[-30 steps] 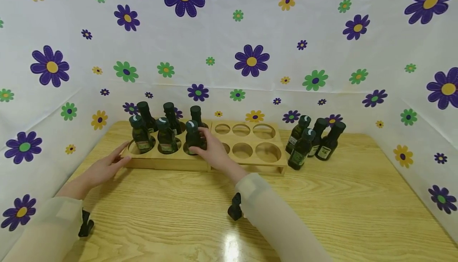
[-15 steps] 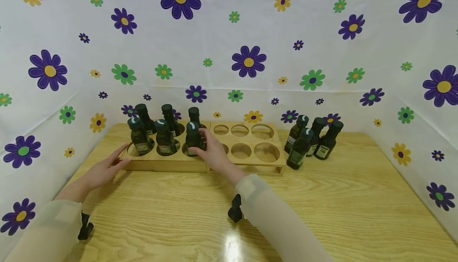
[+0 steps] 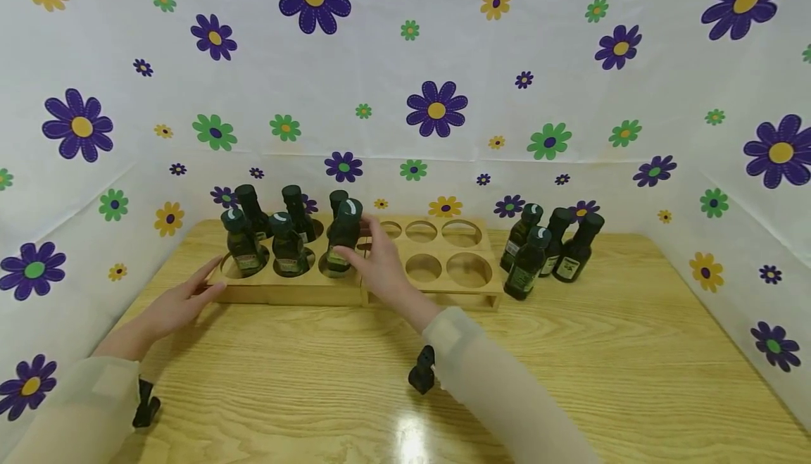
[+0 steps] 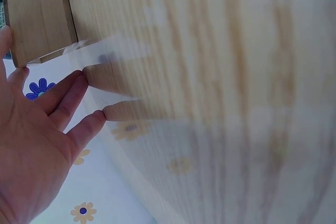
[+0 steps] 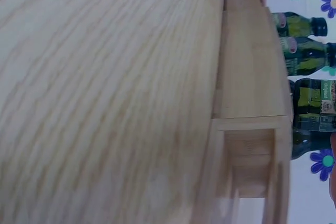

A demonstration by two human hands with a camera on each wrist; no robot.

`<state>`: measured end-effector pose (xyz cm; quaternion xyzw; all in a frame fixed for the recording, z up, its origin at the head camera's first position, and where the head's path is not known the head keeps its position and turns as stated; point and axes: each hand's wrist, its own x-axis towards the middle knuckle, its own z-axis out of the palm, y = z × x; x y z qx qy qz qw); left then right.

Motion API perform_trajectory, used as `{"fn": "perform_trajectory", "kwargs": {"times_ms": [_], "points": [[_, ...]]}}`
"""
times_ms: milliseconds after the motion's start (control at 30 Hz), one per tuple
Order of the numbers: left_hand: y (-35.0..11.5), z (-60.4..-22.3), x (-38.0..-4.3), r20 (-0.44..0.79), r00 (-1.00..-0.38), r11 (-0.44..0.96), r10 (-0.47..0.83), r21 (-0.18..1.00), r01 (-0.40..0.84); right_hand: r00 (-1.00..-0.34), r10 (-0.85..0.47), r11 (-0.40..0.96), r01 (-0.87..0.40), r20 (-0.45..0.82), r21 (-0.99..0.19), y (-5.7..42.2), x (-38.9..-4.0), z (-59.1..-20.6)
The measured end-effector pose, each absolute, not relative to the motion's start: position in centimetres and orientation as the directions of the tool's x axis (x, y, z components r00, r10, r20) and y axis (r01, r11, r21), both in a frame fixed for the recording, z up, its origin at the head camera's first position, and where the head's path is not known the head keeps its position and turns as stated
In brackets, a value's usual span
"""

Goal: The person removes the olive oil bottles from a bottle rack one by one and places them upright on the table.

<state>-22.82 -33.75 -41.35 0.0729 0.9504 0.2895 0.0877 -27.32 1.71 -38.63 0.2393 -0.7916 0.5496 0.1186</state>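
My right hand [image 3: 383,267] grips a dark green glass bottle [image 3: 348,223], which stands raised and slightly tilted over the front right hole of the left wooden bottle rack [image 3: 317,295]. In the right wrist view this bottle [image 5: 315,103] shows a label, its base just above the rack top. Two more bottles, a front left one [image 3: 246,249] and a front middle one [image 3: 290,253], sit in the front holes; several stand behind them. My left hand [image 3: 180,307] rests against the rack's left end, fingers extended, as the left hand [image 4: 37,135] also shows in the left wrist view.
A second wooden rack [image 3: 437,277] with bare holes adjoins on the right. Several dark bottles [image 3: 526,267] stand grouped on the wood-grain table [image 3: 304,379] beyond its right end. A white flowered cloth [image 3: 380,41] hangs behind and at both sides.
The bottle in my right hand has risen out of its hole and now leans a little to the right. My left hand stays at the rack's end. The head view has shifted slightly.
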Motion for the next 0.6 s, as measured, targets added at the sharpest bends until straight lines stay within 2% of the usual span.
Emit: {"fn": "perform_trajectory", "kwargs": {"times_ms": [333, 600], "points": [[-33.8, -41.3, -22.7, -0.115, -0.975, 0.826, 0.191, 0.555, 0.096, -0.819, -0.215, 0.197, -0.570, 0.532, -0.798, 4.0, -25.2, -37.3], [-33.7, -41.3, -22.7, -0.112, -0.974, 0.826, 0.196, 0.554, 0.103, -0.779, -0.240, 0.203, -0.623, 0.579, -0.755, 8.0, -22.9, -37.1]]}}
